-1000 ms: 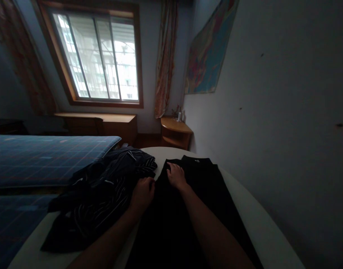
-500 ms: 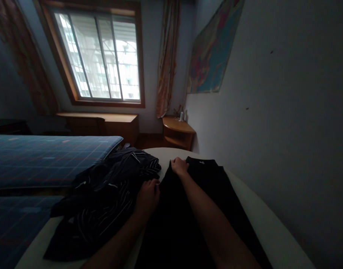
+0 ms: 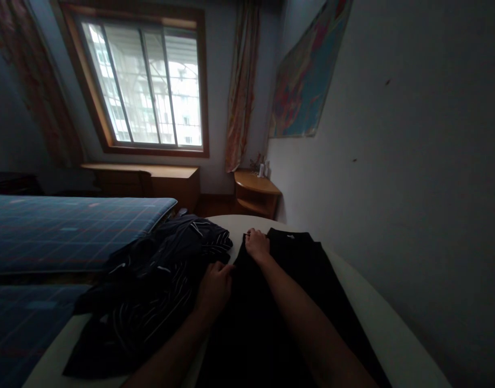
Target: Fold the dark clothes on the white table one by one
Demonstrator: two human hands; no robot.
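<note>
A black garment (image 3: 312, 280) lies spread out lengthwise on a pale round-edged table (image 3: 377, 291). A small light label shows at its far edge. My right hand (image 3: 258, 245) is closed on the garment's far left corner, my forearm crossing over the cloth. Lower down, my left hand (image 3: 215, 283) pinches the garment's left edge between thumb and fingers. Just left of that hand is a heap of dark clothes (image 3: 150, 280), some with white stripes and white piping. The near end of the black garment runs out of view.
At the left, blue plaid mattresses (image 3: 81, 226) border the table. A wall (image 3: 413, 188) rises along the right side. Beyond the table stand a wooden corner shelf (image 3: 258, 183) with small items and a desk (image 3: 170, 171) under the window.
My right hand has shifted very slightly left along the garment's far corner, its fingers rolled over the edge. My left hand stays at the left edge, its fingers slightly shifted.
</note>
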